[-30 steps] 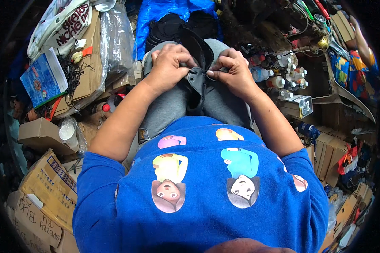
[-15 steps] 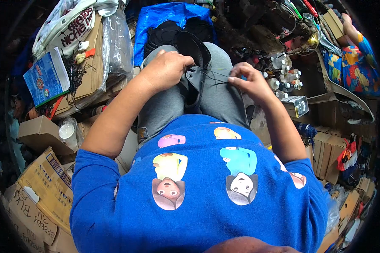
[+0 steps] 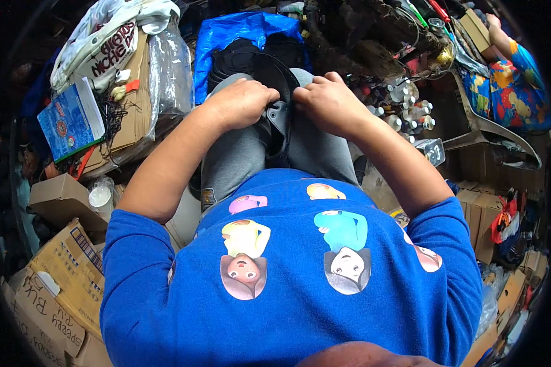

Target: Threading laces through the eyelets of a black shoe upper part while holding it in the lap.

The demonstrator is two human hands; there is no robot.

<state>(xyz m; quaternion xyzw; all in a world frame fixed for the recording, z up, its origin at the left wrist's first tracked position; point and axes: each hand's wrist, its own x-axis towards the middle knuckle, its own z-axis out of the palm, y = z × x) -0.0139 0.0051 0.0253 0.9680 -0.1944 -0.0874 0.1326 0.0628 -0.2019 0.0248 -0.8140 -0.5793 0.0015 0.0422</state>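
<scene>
A black leather shoe upper [image 3: 278, 122] sits in the top middle of the frame, between the person's knees. It is dark and smooth, and a bit shiny where light hits it. The top part bends like a big curved strip. The lower part looks like a small loop, with a grayer patch and a little round eyelet near the middle.

The left hand [image 3: 245, 103] has its fingers curled in and pinches the left edge of the shoe upper. The right hand [image 3: 326, 101] is bent in by the right edge, its fingers curled. Its fingertips are hidden, so I cannot tell if they grip anything.

Gray pants [image 3: 312, 150] are under the leather, and a blue shirt [image 3: 288, 324] fills the bottom. Past the knees is a shiny blue plastic sheet [image 3: 207, 40]. Small bottles [image 3: 410, 113] with white caps crowd the right side. At upper left lies a blue book [image 3: 70, 119]. An open cardboard box [image 3: 67, 196] is below it.
</scene>
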